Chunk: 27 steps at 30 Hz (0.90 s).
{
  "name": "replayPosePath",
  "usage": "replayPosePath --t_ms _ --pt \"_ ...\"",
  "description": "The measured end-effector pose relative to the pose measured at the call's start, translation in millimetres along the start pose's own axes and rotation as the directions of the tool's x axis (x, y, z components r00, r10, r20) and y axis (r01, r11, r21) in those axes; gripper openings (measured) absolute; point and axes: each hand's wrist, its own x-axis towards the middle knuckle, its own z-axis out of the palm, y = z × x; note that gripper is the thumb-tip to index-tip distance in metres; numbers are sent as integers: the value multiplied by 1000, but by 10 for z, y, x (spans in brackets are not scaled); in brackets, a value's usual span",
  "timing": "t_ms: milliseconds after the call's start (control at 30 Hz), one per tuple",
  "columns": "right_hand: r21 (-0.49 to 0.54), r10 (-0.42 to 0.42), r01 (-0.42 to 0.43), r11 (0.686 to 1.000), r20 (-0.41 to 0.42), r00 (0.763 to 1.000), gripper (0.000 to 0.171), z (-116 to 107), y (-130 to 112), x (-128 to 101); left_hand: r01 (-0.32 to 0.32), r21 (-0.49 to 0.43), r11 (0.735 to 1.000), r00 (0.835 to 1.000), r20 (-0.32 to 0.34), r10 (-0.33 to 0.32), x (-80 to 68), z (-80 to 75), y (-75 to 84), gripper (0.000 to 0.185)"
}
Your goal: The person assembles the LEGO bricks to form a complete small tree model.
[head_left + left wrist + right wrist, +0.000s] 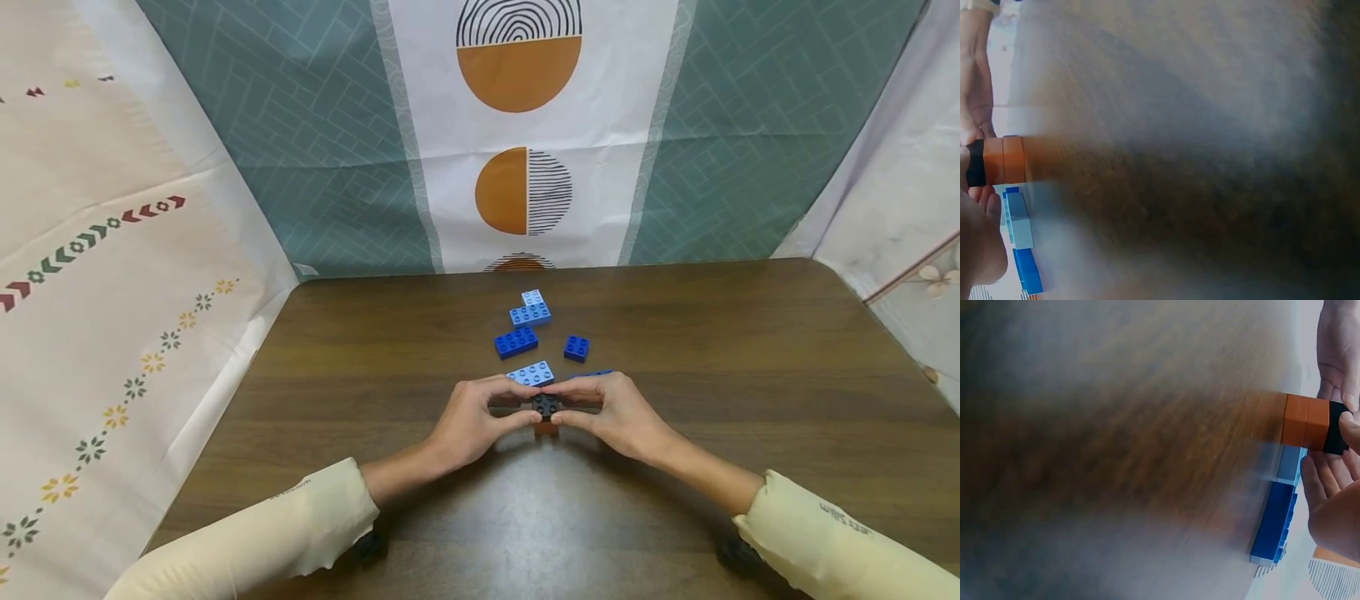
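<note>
A small stack stands on the wooden table (pixel 750 350): a black brick (pixel 546 405) on top of two orange bricks (pixel 546 428). My left hand (pixel 521 403) pinches the stack from the left and my right hand (pixel 576 405) pinches it from the right, fingertips on the black brick. The left wrist view shows the stack (pixel 1002 161) sideways, with black at its top end and my left hand (pixel 979 244) beside it. In the right wrist view the orange bricks (pixel 1304 420) carry the black brick (pixel 1335 429), with my right hand's fingers (pixel 1329 506) around it.
Loose bricks lie just beyond the hands: a light blue one (pixel 531 373), a dark blue long one (pixel 516 342), a small dark blue one (pixel 576 347) and two pale blue ones (pixel 530 314) further back. Patterned cloth walls close in the table's back and sides.
</note>
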Motion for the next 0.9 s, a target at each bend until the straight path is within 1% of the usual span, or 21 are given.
replayPosePath --t_ms 100,200,333,533,667,900 --pt "36 22 -23 999 20 1000 36 -12 -3 8 -28 -15 999 1000 -7 28 -7 18 -20 32" --pt "67 53 -55 996 40 998 36 -21 -14 21 -49 -11 999 999 -9 49 -5 24 -28 32" --pt "71 74 -76 995 34 997 36 -11 -29 33 -41 -4 999 999 -5 41 -3 17 -29 31" --pt "74 55 -55 996 -3 998 31 26 -24 31 -35 5 999 999 7 35 -6 14 -42 31" --pt "72 45 -45 996 -6 999 31 38 -18 33 -38 8 999 999 10 38 -13 7 -55 30" --pt "74 23 -22 997 -12 1000 31 43 -19 26 -63 32 998 998 13 62 -12 -5 -56 31"
